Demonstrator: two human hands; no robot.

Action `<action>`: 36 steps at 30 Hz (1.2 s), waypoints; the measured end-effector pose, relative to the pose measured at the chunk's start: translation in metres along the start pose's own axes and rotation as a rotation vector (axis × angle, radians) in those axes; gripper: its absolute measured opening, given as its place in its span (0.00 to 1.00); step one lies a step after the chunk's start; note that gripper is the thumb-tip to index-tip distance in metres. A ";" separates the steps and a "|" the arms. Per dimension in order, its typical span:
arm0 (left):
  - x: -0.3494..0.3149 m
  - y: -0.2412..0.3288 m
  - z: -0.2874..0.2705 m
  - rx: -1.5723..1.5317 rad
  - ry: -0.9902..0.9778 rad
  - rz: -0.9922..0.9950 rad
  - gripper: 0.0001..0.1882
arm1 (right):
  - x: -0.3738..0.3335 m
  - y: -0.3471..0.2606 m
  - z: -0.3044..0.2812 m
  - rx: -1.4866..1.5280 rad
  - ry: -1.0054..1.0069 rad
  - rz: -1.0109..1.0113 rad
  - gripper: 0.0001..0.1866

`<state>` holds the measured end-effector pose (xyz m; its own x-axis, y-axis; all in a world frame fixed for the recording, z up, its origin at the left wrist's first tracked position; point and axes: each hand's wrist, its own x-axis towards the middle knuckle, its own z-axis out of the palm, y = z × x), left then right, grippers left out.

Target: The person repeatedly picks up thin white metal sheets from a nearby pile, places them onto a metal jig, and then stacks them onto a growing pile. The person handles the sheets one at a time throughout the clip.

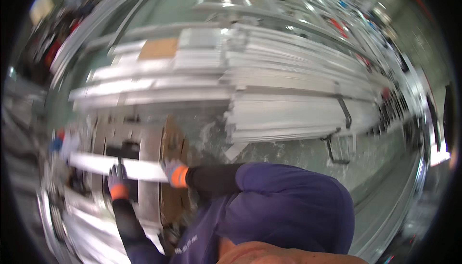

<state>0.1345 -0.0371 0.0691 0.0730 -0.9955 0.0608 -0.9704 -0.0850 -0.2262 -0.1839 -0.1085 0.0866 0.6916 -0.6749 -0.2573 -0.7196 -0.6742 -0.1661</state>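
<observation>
A long white flat metal profile point(139, 168) lies crosswise over a metal work frame with dark gaps, at the left. My left hand point(118, 181), in a grey glove with an orange cuff, has its fingers hooked on the near edge of this profile, around its middle. At the right end of the profile, my right hand point(175, 171), gloved the same way, grips it. Motion blur smears the fingers, and both thumbs are hard to make out. Beneath the profile, the metal work frame point(150, 141) shows wide pale bars.
Brown cardboard point(172, 144) stands along the frame's right side. Beyond it lie big stacks of white profiles point(298, 105), with a black strap point(344, 111) over one. A tan board point(159, 48) rests on the farther stack. Shiny metal lengths point(91, 223) lie at the near left.
</observation>
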 end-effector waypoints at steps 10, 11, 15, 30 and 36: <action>0.013 0.135 -0.039 0.077 -0.215 -0.343 0.34 | -0.069 0.053 0.014 0.009 -0.195 -0.014 0.56; 0.008 0.154 -0.042 0.087 -0.213 -0.339 0.34 | -0.084 0.066 0.023 0.009 -0.210 0.000 0.57; -0.004 0.228 -0.049 0.053 -0.234 -0.339 0.33 | -0.137 0.125 0.063 -0.021 -0.138 -0.040 0.56; -0.041 0.408 -0.084 -0.164 -0.218 -0.104 0.34 | -0.327 0.274 0.075 0.264 -0.041 0.072 0.54; -0.027 0.420 -0.131 -0.111 -0.331 0.210 0.55 | -0.408 0.356 0.041 0.415 0.085 0.014 0.40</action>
<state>-0.3055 -0.0409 0.0992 -0.0770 -0.9523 -0.2955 -0.9897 0.1089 -0.0930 -0.7252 -0.0612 0.0933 0.6715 -0.7174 -0.1856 -0.6809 -0.4986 -0.5364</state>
